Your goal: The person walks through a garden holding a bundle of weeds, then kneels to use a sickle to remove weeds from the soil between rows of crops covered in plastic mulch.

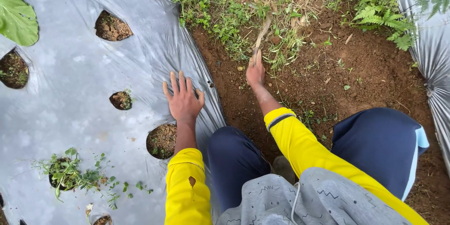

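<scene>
Right hand (255, 73) clamps a wooden-handled weeding tool (260, 37); keep its tip low under weeds (281, 47) ahead. Left hand (183, 101), fingers spread, braces empty on plastic mulch (70, 75).

A farm field: plastic mulch sheet (70, 75) with planting holes (112, 27), bare soil furrow (365, 66).

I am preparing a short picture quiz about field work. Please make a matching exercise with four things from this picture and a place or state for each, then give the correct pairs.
Things:
1. left hand
2. right hand
3. silver plastic mulch sheet
4. broad green leaf

Places or states:
A. grips a wooden-handled tool at the weeds
B. at the far left edge
C. flat, fingers spread, on the sheet
D. covers the bed, with round holes

Pairs: 1-C, 2-A, 3-D, 4-B
</scene>
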